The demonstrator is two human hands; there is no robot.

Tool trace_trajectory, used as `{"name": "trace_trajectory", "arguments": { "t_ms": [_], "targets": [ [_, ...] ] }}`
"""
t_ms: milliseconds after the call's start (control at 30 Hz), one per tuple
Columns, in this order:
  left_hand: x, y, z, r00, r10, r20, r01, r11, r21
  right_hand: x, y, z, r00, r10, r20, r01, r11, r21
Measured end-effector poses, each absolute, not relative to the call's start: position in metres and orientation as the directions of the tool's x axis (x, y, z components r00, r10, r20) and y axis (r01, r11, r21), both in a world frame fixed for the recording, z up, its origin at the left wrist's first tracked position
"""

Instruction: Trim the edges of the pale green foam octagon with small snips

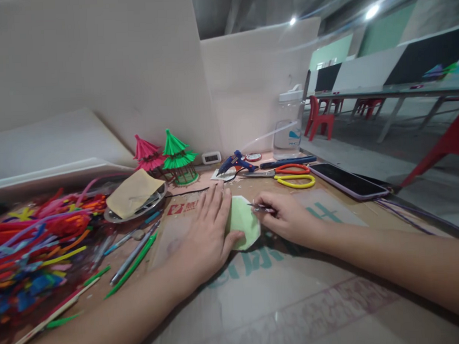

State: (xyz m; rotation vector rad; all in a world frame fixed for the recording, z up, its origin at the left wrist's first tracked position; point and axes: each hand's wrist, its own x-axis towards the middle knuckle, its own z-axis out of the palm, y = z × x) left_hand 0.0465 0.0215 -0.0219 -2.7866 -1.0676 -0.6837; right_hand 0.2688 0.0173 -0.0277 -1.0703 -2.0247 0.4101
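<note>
While the left hand (pixel 211 228) lies flat, fingers extended, over the left edge of a pale green piece (pixel 243 224), the right hand (pixel 281 215) pinches a small dark tool (pixel 259 208) at its right edge. The piece rests on printed cardboard (pixel 304 274), between the two hands. Whether the tool is a blade or small scissors cannot be told. The step in hand appears to be trimming the edge; the next move would call for firm left-hand pressure and small, controlled guidance of the tool along the border. Behind are a blue glue gun (pixel 236 163) and a green tiered model (pixel 179 152).
</note>
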Motion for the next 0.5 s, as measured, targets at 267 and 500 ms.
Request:
{"name": "trace_trajectory", "arguments": {
  "t_ms": [267,500],
  "targets": [
    [0.042,0.017,-0.009,0.549,0.654,0.520,0.592,-0.744,0.311,0.267,0.021,-0.028,-0.295,0.832,0.470,0.545,0.551,-0.632],
    [0.047,0.016,-0.006,0.420,0.787,0.451,0.631,-0.611,0.479,0.274,0.012,-0.013,-0.428,0.638,0.641,0.604,0.729,-0.323]
  ]
}}
